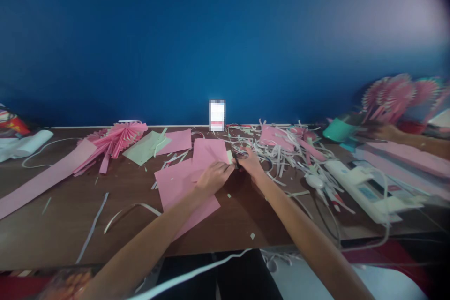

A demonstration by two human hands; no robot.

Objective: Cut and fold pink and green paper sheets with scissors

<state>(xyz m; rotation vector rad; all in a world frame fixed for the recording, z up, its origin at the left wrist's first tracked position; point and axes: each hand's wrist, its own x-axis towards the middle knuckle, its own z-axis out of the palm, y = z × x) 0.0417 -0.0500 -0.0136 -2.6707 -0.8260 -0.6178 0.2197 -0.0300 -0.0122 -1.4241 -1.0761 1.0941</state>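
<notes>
My left hand (215, 176) is closed, its fingertips pinching a small pale strip of paper (229, 156). Just to its right, my right hand (250, 163) is wrapped around what look like dark scissors (236, 163), mostly covered by the fingers. The two hands nearly meet above the brown table. Under and beside my left forearm lie a pink paper sheet (176, 183) and a second pink sheet (210, 151) overlapping it. Many white paper strips (279, 161) are heaped beyond my right hand.
Pleated pink paper fans (126, 136), a long pink strip (45, 183) and a pale green sheet (146, 146) lie left. A lit screen (217, 115) stands by the blue wall. At right are a white power strip (362, 192), a teal roll (339, 130) and another person's arm (411, 138).
</notes>
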